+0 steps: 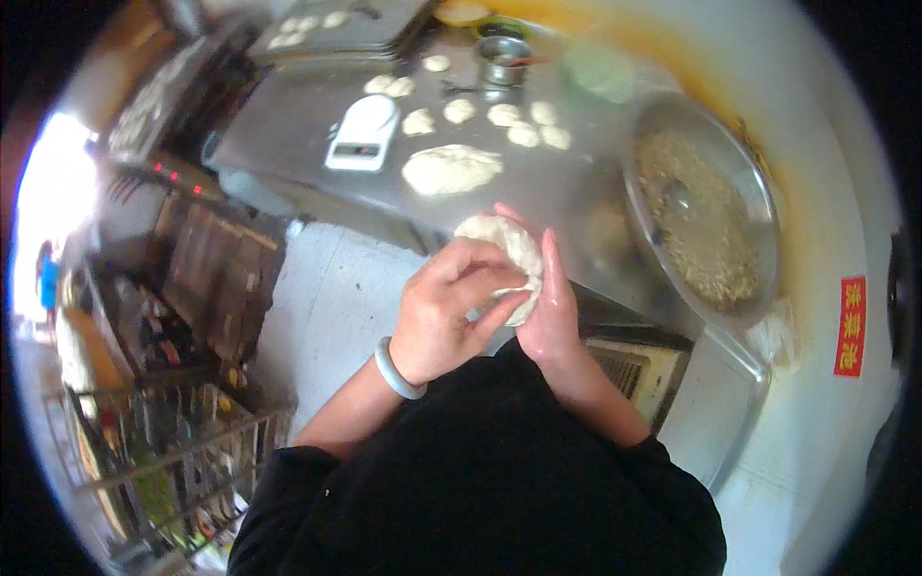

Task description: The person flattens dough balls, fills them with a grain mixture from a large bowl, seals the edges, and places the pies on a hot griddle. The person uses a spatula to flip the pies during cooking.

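Between my hands, just off the front edge of the metal worktop [288, 137], is a round piece of pale dough [508, 241]. My left hand [457, 302], with a pale bangle at the wrist, pinches the dough's near edge between thumb and fingers. My right hand [555, 306] cups the dough from the right side, its fingers partly hidden behind it. Whether anything lies inside the dough is hidden. Beyond my hands a larger flat slab of dough [451, 171] rests on the worktop. Several small dough pieces [459, 111] are scattered farther back.
A white kitchen scale [365, 133] stands left of the slab. At the right is a big steel bowl [769, 237] of chopped filling [709, 223]. A small metal pot [497, 61] sits at the back, near stacked trays [389, 36]. A metal rack [166, 461] stands lower left.
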Demonstrator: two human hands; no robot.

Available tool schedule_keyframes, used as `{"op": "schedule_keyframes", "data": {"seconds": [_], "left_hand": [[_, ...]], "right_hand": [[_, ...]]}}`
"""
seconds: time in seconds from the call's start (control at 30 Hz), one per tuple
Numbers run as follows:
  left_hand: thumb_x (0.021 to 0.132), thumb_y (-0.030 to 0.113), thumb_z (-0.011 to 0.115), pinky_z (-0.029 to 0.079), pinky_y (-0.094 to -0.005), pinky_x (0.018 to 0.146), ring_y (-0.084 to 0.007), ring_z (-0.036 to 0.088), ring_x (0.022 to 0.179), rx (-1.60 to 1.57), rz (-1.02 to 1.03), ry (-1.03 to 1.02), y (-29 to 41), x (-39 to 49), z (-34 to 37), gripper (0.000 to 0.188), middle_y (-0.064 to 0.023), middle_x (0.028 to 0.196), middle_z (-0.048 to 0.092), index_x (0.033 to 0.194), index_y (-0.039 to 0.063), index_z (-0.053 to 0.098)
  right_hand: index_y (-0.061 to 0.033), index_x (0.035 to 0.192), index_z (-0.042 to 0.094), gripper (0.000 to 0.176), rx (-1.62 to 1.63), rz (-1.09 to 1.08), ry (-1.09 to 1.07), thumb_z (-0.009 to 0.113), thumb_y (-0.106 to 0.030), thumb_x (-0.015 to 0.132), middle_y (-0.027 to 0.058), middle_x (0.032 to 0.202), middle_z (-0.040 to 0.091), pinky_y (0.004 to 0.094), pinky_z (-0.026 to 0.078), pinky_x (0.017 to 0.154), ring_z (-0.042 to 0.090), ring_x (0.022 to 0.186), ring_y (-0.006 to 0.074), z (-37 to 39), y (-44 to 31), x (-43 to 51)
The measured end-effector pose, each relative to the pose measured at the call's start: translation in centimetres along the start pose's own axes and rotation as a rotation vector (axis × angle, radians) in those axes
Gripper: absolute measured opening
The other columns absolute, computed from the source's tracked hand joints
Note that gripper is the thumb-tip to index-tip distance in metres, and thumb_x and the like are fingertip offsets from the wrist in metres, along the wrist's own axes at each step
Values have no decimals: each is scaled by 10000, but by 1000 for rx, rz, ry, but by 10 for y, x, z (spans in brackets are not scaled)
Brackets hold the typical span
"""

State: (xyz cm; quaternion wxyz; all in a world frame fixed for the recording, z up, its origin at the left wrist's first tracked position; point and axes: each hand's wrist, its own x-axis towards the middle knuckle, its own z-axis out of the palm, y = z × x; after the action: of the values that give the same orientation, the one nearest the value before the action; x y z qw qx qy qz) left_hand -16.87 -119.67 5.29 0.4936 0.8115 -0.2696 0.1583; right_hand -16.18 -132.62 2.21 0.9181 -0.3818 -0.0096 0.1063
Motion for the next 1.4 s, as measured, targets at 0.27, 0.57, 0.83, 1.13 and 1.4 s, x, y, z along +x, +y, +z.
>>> {"op": "schedule_keyframes", "data": {"seconds": [0.27,0.57,0.83,1.13,1.4], "left_hand": [[751,40,701,438,-250,576,-141,525,641,-95,-330,363,-22,-85,-107,163,-48,769,549,889,52,615],[744,53,702,491,-299,749,-194,591,830,287,-383,861,-50,-127,-188,414,-115,977,583,1120,0,535],[850,516,475,50,-598,1059,-403,113,1389,818,-532,348,-148,-108,-264,754,-212,1488,191,1409,42,302],[909,527,384,106,-415,1118,-254,129,1403,-372,-425,899,-232,-79,-443,774,-151,1519,121,1444,15,159],[843,604,440,-92,-520,1081,-342,139,1400,954,-778,258,-286,-141,-543,797,-217,1478,224,1392,33,351]], "right_hand": [[-9,1307,425,462,-146,173,-326,341,-340,995,90,1261,490,308,373,977,493,1125,161,102,89,12],[-33,1260,472,426,93,699,-328,356,-343,991,105,1170,572,326,434,936,557,1068,175,175,178,62],[-82,1387,342,483,304,805,-505,294,-366,999,72,1394,407,333,271,1078,385,1279,181,242,256,152],[-53,1327,427,502,417,930,-355,358,-400,970,80,1318,489,360,356,1033,471,1204,202,348,361,271],[-31,1351,385,565,476,1019,-527,342,-431,956,116,1350,453,385,333,1051,447,1230,246,458,459,328]]}}
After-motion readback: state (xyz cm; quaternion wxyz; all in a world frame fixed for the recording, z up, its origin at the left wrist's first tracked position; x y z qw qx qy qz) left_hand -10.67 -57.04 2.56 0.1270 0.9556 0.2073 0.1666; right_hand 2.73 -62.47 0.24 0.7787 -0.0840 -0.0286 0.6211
